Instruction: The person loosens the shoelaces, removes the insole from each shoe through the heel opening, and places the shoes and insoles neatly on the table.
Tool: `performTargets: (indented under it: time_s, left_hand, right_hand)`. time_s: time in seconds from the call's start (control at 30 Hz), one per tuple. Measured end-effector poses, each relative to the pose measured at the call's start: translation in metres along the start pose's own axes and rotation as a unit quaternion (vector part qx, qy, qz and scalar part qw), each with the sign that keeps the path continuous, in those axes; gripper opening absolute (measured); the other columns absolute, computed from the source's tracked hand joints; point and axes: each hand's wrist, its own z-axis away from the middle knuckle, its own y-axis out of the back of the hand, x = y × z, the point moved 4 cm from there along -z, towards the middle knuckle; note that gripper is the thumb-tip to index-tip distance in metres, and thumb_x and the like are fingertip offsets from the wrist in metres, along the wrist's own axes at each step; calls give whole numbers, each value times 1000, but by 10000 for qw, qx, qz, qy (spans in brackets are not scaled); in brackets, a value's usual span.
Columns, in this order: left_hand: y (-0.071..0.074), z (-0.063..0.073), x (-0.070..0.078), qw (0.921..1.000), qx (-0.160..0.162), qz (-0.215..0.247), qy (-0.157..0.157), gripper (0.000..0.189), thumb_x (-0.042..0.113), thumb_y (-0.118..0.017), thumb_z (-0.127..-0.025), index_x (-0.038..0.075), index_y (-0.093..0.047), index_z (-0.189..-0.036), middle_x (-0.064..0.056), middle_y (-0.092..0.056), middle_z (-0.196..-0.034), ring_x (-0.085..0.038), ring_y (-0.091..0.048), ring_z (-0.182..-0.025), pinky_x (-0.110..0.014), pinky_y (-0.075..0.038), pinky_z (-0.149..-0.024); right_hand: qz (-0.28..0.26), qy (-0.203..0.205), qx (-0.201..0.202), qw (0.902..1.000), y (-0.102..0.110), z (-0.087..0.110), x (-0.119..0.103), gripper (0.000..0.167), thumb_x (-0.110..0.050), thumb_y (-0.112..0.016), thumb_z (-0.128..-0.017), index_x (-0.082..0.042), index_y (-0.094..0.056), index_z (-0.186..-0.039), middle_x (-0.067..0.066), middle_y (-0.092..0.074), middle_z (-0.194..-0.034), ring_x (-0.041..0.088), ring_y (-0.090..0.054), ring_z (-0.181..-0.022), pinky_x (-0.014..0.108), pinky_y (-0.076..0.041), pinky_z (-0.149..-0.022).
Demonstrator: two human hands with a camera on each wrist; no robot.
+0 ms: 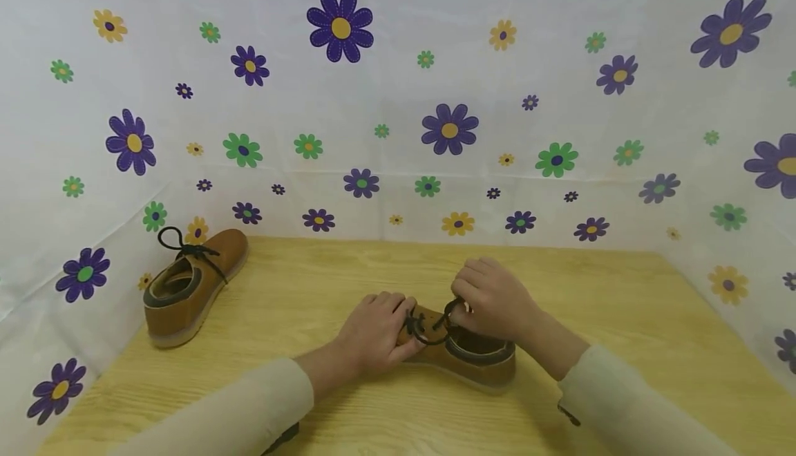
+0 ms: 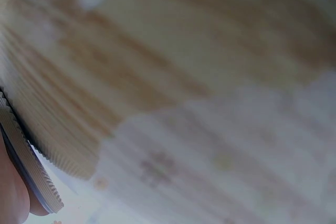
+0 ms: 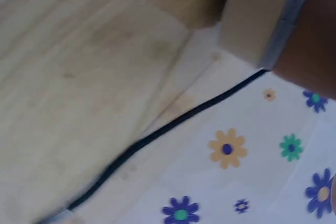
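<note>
A brown leather shoe point(image 1: 475, 371) with a dark padded collar sits on the table, its toe toward the left. My left hand point(image 1: 373, 331) grips it over the toe, thumb along the near side and fingers over the far side. Above the shoe's opening, my right hand point(image 1: 494, 300) pinches the black shoelace point(image 3: 184, 116), which stretches as a dark line across the right wrist view. Part of the lace loops over the tongue. The shoe's pale ridged sole point(image 2: 32, 161) shows at the edge of the left wrist view. My hand covers the toe.
A matching brown shoe point(image 1: 214, 304), its black lace tied with a loop standing up, is at the table's left edge. The wood-grain table point(image 1: 348, 414) meets a white flower-printed cloth point(image 1: 385, 83) at the back and both sides.
</note>
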Motion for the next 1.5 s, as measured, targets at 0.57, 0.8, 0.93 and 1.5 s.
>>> performTargets:
  time_s: [0.57, 0.8, 0.93, 1.5]
  left_hand:
    - [-1, -1, 0, 10000, -11, 23, 0, 69, 64, -36, -100, 8, -56, -136, -8, -62, -124, -25, -59, -116, -45, -47, -99]
    - [4, 1, 0, 9998, -160, 72, 44, 72, 64, -35, -100, 7, -54, -140, -9, -61, -128, -25, -58, -120, -44, -45, -104]
    - [3, 1, 0, 9997, -232, 105, 33, 73, 64, -35, -100, 7, -54, -140, -9, -61, -129, -25, -57, -121, -45, -44, -104]
    - [1, 0, 0, 10000, -85, 8, -39, 70, 63, -36, -100, 7, -55, -138, -9, -62, -126, -25, -59, -117, -45, -46, -101]
  right_hand:
    - [13, -1153, 352, 9927, 5, 34, 17, 12, -6, -66, -62, -9, -58, -70, -1, -58, -66, 15, -51, -62, 31, -46, -58]
    - [254, -1058, -90, 9940, -3, 41, 15, 22, -12, -79, -63, -9, -60, -74, -1, -59, -69, 15, -52, -65, 31, -47, -60]
    - [433, -992, -322, 9936, -7, 45, 13, 29, -16, -85, -62, -10, -60, -74, -2, -59, -69, 14, -50, -64, 29, -44, -58]
    - [1045, -1299, -1367, 9765, -17, 51, 12, 36, -24, -92, -63, -12, -59, -72, -3, -56, -67, 14, -50, -63, 26, -42, -57]
